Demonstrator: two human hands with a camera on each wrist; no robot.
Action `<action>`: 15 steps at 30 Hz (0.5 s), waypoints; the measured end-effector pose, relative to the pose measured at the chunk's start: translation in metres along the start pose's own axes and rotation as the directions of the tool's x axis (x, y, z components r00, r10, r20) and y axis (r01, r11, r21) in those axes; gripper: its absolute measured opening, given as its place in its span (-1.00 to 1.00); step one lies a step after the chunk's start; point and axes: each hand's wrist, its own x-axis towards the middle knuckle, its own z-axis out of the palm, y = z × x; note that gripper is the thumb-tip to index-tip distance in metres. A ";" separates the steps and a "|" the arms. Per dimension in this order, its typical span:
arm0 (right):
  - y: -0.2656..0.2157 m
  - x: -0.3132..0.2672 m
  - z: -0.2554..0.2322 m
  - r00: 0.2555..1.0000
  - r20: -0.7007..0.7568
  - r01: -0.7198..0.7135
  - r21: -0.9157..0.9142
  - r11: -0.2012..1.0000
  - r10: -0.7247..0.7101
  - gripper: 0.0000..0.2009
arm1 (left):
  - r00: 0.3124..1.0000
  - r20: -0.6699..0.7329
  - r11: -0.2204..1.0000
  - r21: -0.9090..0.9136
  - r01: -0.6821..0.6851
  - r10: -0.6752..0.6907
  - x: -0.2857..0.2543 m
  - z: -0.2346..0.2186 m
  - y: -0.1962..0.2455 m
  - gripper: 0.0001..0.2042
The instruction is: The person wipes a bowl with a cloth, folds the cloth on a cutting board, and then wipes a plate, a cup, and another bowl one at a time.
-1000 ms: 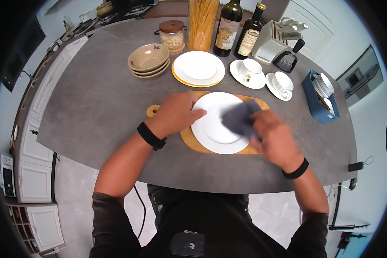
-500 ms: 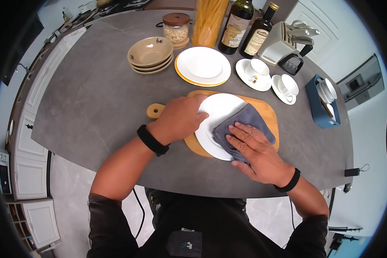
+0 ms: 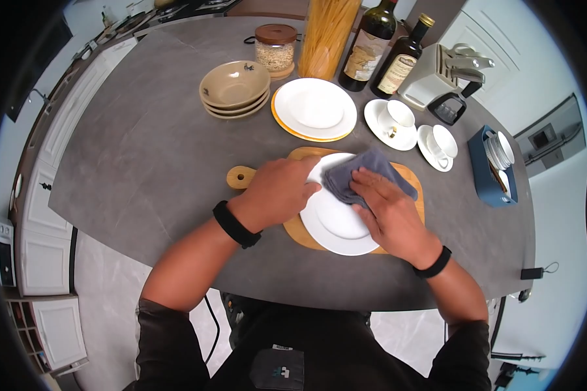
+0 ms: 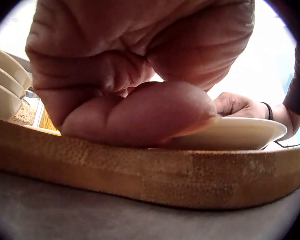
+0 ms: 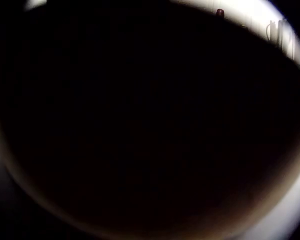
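A white plate [image 3: 336,225] lies on a wooden cutting board [image 3: 300,229] in the head view. My left hand [image 3: 277,189] holds the plate's left rim, thumb over its upper face. The left wrist view shows the fingers [image 4: 140,115] of that hand curled at the plate's edge, low over the board. A folded grey cloth [image 3: 372,166] covers the plate's far right part and hangs past its rim. On it my right hand [image 3: 394,218] presses with extended fingers. The right wrist view is almost wholly dark.
Beyond the board stand stacked tan bowls [image 3: 235,85], stacked plates [image 3: 313,107] and two white cups [image 3: 396,116] on saucers. Behind them are an oat jar [image 3: 275,49], a tall spaghetti container [image 3: 329,39], two dark bottles [image 3: 370,49] and a toaster [image 3: 434,75]. A blue bin [image 3: 492,173] holds dishes at right.
The right hand has moved the cloth over the plate, from its right and near side to the far side. The left hand has stayed at the left rim.
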 end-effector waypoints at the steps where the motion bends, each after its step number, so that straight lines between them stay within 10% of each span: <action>1: -0.004 -0.002 -0.005 0.998 0.052 -0.032 0.112 0.993 0.027 -0.63 | 1.000 -0.005 1.000 -0.005 0.009 -0.009 -0.001 -0.001 0.000 -0.55; 5: -0.004 -0.024 -0.025 0.997 0.064 -0.061 0.254 0.965 0.046 -0.70 | 0.998 0.015 0.998 0.004 0.060 -0.060 -0.002 0.001 0.002 -0.53; 7: -0.001 -0.037 -0.038 0.812 0.193 -0.549 0.577 0.606 0.551 -0.68 | 0.999 0.025 0.999 -0.019 0.030 -0.029 -0.001 0.002 0.003 -0.52; 9: 0.020 -0.044 -0.033 0.758 0.150 -0.544 0.683 0.488 0.634 -0.63 | 0.997 0.026 0.998 0.000 0.066 -0.066 -0.002 0.000 0.005 -0.52; 11: 0.032 -0.044 -0.032 0.528 0.270 -0.457 0.889 0.001 0.805 -0.64 | 0.999 0.021 1.000 0.002 0.031 -0.031 -0.003 0.000 0.003 -0.52; 15: 0.034 -0.043 -0.046 0.535 0.374 -0.403 0.901 -0.160 0.758 -0.66 | 1.000 -0.002 1.000 -0.012 0.022 -0.022 -0.002 0.002 0.004 -0.54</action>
